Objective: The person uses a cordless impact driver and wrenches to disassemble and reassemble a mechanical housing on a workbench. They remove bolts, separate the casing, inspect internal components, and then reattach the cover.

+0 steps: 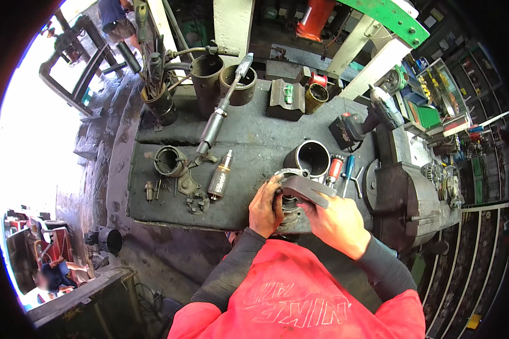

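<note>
My left hand (pixel 266 208) is closed on the rim of a metal housing (pixel 291 216) at the bench's front edge. My right hand (pixel 338 223) grips a dark, bent strip (pixel 302 188) that lies across the top of the housing, partly hiding it. Just behind stands an open metal cylinder (pixel 297 161). To the right lie a red tool (pixel 334 168), a blue-handled screwdriver (pixel 349 168) and a T-handle wrench (pixel 357 182). Left of my hands lie an armature (pixel 220 178), a ring-shaped housing with a bracket (pixel 184 183) and several small metal parts.
The dark bench (pixel 249 135) holds tool-filled cans (pixel 163 107), a long shafted tool (pixel 212 129), a metal block (pixel 284 107) and a cordless drill (pixel 349 131). A heavy machine (pixel 407 195) borders the right. Two other people (pixel 116 20) (pixel 59 274) appear at upper and lower left.
</note>
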### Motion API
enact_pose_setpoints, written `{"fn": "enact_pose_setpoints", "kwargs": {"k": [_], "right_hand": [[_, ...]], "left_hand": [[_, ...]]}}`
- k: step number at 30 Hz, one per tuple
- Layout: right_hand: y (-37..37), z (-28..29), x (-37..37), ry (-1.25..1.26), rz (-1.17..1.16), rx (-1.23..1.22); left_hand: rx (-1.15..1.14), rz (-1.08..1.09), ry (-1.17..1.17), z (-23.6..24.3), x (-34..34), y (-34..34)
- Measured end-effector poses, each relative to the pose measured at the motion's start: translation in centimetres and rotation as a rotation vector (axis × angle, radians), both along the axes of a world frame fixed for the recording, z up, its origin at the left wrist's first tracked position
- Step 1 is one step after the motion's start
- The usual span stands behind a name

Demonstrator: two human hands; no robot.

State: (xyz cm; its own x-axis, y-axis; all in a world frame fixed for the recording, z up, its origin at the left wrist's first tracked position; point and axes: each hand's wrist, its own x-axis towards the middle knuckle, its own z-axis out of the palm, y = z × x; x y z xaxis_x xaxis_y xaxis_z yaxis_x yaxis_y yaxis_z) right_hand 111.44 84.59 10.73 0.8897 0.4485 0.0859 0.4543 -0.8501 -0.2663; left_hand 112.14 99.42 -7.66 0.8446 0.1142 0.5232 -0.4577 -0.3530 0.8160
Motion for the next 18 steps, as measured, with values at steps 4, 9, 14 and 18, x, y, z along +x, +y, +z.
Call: {"fn": "enact_pose_setpoints", "kwargs": {"k": [4,9,14,18], "right_hand": [[0.0,3.4,-0.5,-0.243,0.044,0.46],[1.0,1.4,0.4,0.016,0.065,-0.026],[0.6,0.8,-0.3,0.12,0.022,-0.054],[0.5,3.8,-0.3,-0.076,0.076,0.102]], "left_hand": [[-0.011,0.018,0.038,-0.3,-0.5,-0.1],[0.018,0.021,0.106,-0.6,-0.3,0.0],[0.055,-0.007,0.179,-0.4,-1.1,-0.3],[0.053,-0.008,0.1,-0.2,-1.1,-0.3]]}}
